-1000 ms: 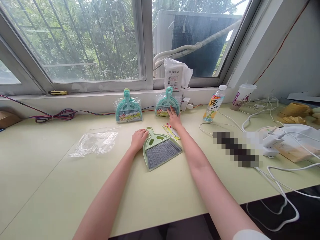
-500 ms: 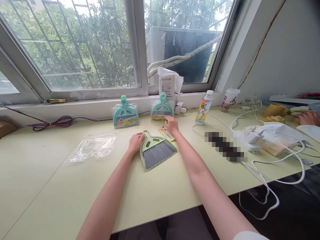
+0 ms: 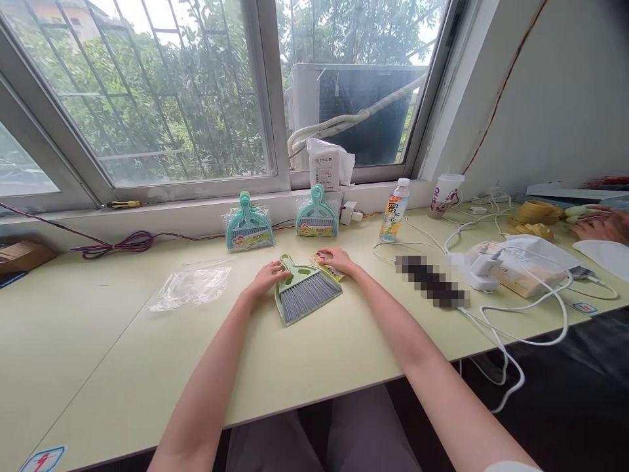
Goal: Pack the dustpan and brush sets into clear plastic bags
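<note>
A pale green dustpan lies on the table in front of me, with a grey-bristled brush set into it. My left hand rests at its upper left edge, fingers spread and touching the rim. Just right of the handle, my right hand has its fingers curled on a printed label card, partly covering it. Two wrapped turquoise dustpan-and-brush sets stand against the sill: one on the left, one on the right.
A crumpled clear plastic bag lies to the left. Rightward are a drink bottle, a plastic cup and tangled white cables. Another person's hand shows at the far right. A screwdriver rests on the sill beside the coiled wires.
My right hand has come down and back from near the right-hand wrapped set to the label card. My left fingers have spread over the dustpan's edge. The view has shifted slightly.
</note>
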Available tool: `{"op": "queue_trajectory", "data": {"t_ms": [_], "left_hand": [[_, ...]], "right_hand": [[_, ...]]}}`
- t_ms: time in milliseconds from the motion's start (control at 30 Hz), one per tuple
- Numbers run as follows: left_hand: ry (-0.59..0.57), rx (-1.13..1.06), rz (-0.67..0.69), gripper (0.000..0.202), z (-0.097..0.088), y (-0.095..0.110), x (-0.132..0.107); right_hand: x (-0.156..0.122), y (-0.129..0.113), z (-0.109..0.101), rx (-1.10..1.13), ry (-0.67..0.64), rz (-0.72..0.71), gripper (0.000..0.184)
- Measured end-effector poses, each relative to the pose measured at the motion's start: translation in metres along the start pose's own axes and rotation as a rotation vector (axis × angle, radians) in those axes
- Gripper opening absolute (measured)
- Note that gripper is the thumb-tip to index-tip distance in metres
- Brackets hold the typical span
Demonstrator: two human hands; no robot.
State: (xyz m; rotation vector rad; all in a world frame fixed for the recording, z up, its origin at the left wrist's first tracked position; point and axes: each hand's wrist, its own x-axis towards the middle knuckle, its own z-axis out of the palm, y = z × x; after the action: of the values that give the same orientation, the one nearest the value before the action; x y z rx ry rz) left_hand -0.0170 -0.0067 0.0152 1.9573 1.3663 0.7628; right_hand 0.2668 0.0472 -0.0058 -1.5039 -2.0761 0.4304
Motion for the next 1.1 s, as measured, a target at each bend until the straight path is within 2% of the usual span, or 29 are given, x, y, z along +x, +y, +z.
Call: {"op": "queue_trajectory", "data": {"t_ms": [67,133,200,300,367,500,600,800,867,967,1100], "left_hand": [[-0.037,-0.023,-0.012,0.056,-0.001,0.005,-0.009],[-0.052,-0.041,-0.039,0.057,0.001,0.009,-0.019],[0.003,-0.004,-0.098,0.061,0.005,0.013,-0.027],[0.149,0.102,-0.202,0.068,0.01,0.016,-0.036],[0.167,0.099,-0.207,0.064,0.011,0.018,-0.041],[0.081,-0.007,-0.15,0.05,0.007,0.024,-0.05],[0.051,-0.131,-0.126,0.043,0.009,0.032,-0.054],[0.054,-0.33,-0.161,0.045,0.026,0.048,-0.056],[0.057,-0.402,-0.141,0.047,0.031,0.051,-0.057],[0.066,-0.494,-0.101,0.05,0.037,0.053,-0.057],[0.029,-0.551,-0.037,0.052,0.042,0.056,-0.056]], "right_hand": [[-0.02,-0.002,-0.003,-0.032,0.019,0.025,0.052],[-0.042,-0.005,-0.005,-0.063,0.066,0.12,0.055],[-0.061,-0.01,-0.009,-0.105,0.067,0.2,0.055],[-0.078,-0.018,-0.018,-0.151,-0.01,0.237,0.047],[-0.08,-0.021,-0.025,-0.142,-0.047,0.255,0.044],[-0.075,-0.017,-0.033,-0.105,-0.057,0.269,0.039],[-0.073,-0.013,-0.033,-0.074,-0.029,0.26,0.028],[-0.075,-0.022,-0.019,-0.037,0.156,0.231,0.023],[-0.076,-0.032,-0.013,0.072,0.143,0.139,0.032],[-0.078,-0.046,-0.009,0.382,0.038,0.019,0.041],[-0.085,-0.06,-0.018,0.794,-0.112,0.034,0.051]]}}
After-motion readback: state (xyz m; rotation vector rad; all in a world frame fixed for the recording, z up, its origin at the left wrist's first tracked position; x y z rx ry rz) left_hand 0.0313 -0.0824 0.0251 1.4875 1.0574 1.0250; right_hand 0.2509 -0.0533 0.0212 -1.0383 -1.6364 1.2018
